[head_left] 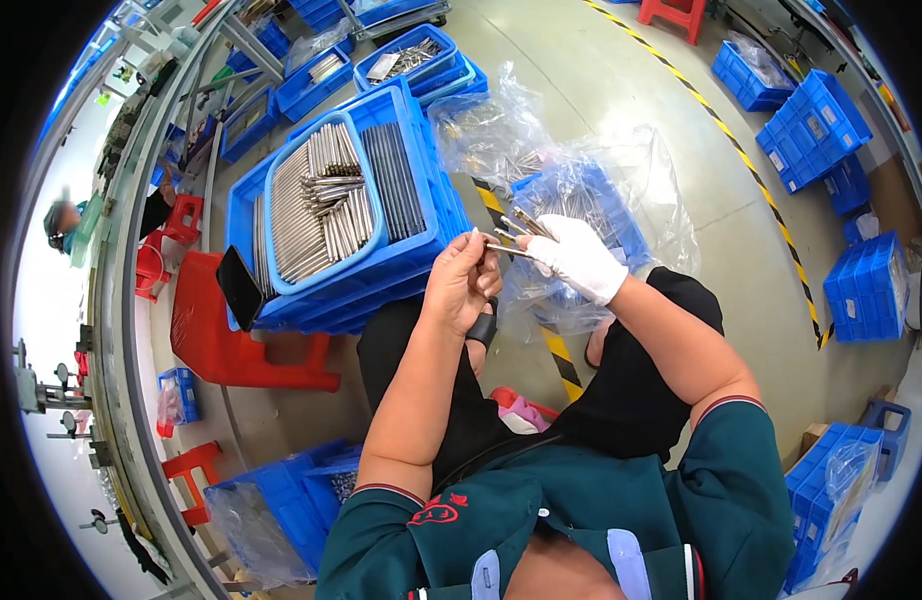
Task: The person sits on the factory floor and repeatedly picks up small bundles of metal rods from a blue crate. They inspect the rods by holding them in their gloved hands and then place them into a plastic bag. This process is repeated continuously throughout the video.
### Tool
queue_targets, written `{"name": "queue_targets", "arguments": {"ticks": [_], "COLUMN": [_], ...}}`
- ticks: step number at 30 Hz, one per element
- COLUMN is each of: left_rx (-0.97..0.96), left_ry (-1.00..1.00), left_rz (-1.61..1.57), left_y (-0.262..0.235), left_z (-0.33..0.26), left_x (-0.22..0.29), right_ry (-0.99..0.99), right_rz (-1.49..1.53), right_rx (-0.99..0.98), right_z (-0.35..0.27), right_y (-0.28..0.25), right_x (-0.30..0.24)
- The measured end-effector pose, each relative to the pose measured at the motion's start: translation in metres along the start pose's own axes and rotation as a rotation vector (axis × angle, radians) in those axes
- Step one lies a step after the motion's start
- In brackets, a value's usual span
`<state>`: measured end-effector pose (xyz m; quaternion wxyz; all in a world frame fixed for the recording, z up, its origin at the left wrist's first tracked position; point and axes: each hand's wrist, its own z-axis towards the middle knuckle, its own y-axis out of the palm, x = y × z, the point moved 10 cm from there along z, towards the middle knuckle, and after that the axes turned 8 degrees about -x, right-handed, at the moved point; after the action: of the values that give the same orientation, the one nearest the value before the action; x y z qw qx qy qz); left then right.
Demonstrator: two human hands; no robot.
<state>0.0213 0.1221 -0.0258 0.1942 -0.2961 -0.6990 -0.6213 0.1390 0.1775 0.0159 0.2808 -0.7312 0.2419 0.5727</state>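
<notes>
Metal rods [511, 250] — in right hand [581, 264], labelled crates [816, 132]

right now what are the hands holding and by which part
The left hand pinches one rod by its end; the right hand holds several rods whose gripped part is hidden.

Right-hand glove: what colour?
White; the glove on the right hand shows in the head view, the only one.
</notes>
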Motion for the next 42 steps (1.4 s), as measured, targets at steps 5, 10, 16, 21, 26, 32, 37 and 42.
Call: {"name": "queue_targets", "arguments": {"ticks": [5, 10, 16, 21, 26, 32, 37, 42], "left_rx": [-0.040, -0.020, -0.108, -0.145, -0.216, -0.249, -0.111, 0.064], "left_ry": [0.000, 0.021, -0.015, -0.057, -0.075, -0.099, -0.025, 0.155], "left_rz": [-0.011, -0.065, -0.330, -0.350, -0.352, -0.353, -0.155, 0.304], "left_y": [0.001, 0.000, 0.006, 0.013, 0.020, 0.021, 0.019, 0.009], "left_z": [0.003, 0.004, 0.003, 0.001, -0.001, -0.004, -0.005, -0.009], "left_x": [-0.003, -0.005, -0.017, -0.015, -0.015, -0.017, -0.013, 0.015], "right_ry": [-0.022, -0.006, -0.033, -0.060, -0.063, -0.113, -0.064, -0.054], "right_rz": [-0.086, -0.051, -0.028, -0.048, -0.030, -0.027, -0.057, -0.087], "right_rx": [0.034, 0.038, 0.055, 0.047, 0.029, 0.010, 0.042, 0.023], "right_z": [-0.002, -0.002, -0.005, -0.005, -0.005, -0.004, 0.000, 0.003], "right_y": [-0.004, -0.001, 0.001, -0.001, 0.002, 0.005, 0.001, -0.001], "right_x": [-0.004, -0.003, -0.011, -0.015, -0.014, -0.017, -0.013, -0.013]}}
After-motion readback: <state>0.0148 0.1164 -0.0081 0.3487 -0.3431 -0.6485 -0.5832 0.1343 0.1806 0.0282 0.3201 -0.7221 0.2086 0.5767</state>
